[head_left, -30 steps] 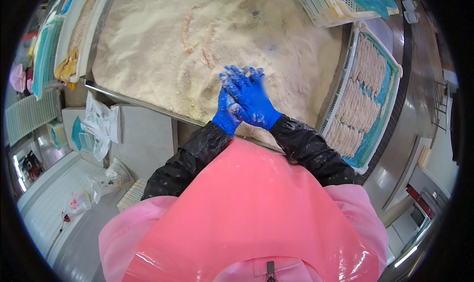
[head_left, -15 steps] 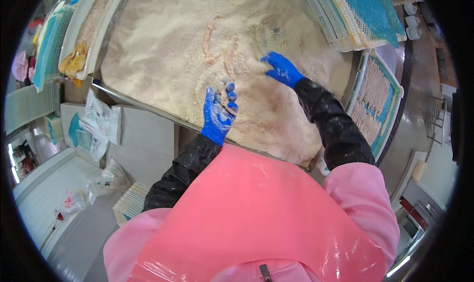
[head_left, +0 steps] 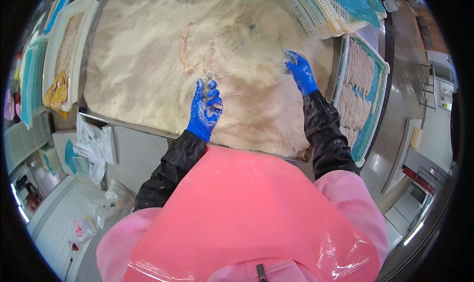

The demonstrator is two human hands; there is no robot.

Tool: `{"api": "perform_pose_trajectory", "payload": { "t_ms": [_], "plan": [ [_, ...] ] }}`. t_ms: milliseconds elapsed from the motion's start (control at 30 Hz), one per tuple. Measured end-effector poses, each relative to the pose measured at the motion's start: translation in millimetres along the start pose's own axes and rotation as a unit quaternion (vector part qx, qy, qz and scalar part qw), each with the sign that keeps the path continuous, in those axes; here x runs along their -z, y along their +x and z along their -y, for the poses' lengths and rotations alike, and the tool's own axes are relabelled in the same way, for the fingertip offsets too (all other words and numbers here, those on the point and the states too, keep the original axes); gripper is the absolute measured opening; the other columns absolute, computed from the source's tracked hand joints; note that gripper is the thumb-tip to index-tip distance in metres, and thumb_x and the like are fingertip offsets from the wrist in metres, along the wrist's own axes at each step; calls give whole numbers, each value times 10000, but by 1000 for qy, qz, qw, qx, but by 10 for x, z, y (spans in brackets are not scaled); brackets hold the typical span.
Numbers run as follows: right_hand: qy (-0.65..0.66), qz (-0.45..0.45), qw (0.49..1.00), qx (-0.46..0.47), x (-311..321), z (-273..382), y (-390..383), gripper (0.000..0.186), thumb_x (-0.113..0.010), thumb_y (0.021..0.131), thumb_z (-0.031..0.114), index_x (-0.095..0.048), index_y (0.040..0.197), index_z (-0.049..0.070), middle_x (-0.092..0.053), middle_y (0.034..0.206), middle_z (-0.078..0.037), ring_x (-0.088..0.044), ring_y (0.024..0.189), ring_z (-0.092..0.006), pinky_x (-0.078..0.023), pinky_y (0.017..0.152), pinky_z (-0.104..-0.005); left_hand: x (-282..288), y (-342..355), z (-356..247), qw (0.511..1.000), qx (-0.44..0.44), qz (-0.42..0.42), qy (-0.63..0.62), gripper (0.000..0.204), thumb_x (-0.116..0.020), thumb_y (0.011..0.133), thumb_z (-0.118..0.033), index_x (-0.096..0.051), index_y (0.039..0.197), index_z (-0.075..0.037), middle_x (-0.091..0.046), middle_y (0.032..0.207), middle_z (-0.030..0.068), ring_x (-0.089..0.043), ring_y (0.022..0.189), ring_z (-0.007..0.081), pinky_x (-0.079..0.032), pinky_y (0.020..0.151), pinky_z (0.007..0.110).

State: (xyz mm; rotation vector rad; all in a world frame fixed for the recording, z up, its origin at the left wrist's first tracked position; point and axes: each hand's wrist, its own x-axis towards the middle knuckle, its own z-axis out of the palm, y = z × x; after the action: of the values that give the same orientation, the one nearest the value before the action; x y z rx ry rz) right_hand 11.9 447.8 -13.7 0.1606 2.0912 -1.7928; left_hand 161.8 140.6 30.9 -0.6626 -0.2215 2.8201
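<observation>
My left hand (head_left: 204, 110), in a blue glove dusted with crumbs, is closed around a pale coated strip (head_left: 209, 75), whose tip shows above the fingers. The rest of the strip is hidden in the palm. My right hand (head_left: 301, 73), in a matching glove, is over the right part of the crumb bed (head_left: 143, 64); its bent fingertips are blurred and powdery, so what they hold is unclear. Two pinkish strips of raw meat or fish lie on the crumbs beyond my left hand: a curved strip (head_left: 185, 47) and a half-buried strip (head_left: 209, 52).
To the right, a tray (head_left: 385, 79) holds rows of coated strips on blue netting. Stacked white trays (head_left: 316, 15) stand at the far right. At the left is a white tub (head_left: 81, 15) with a yellowish cloth-like piece (head_left: 58, 92). Plastic bags (head_left: 94, 141) lie at the near left.
My right hand has shifted right relative to the strips, away from the left hand. The left hand keeps its grip on the coated strip. The whole view has shifted somewhat.
</observation>
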Motion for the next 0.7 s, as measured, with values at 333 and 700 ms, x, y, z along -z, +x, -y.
{"api": "perform_pose_trajectory", "payload": {
  "t_ms": [333, 700],
  "plan": [
    [-295, 50, 898, 324, -1056, 168, 689, 335, -542, 827, 48, -615, 1152, 76, -608, 1180, -156, -589, 1052, -323, -441, 952, -392, 97, -114, -195, 998, 43, 2, -37, 491, -415, 992, -368, -332, 1440, -185, -639, 888, -9, -475, 581, 71, -422, 520, 199],
    [-12, 130, 990, -43, -1231, 282, -118, 246, -624, 878, 108, -643, 1108, 21, -677, 1041, -80, -625, 853, -128, -506, 732, -266, 317, -143, -340, 989, -16, 42, -144, 440, -466, 971, -314, -469, 1329, -59, -581, 1261, 115, -543, 1176, 286, -380, 1056, 443]
  ]
}}
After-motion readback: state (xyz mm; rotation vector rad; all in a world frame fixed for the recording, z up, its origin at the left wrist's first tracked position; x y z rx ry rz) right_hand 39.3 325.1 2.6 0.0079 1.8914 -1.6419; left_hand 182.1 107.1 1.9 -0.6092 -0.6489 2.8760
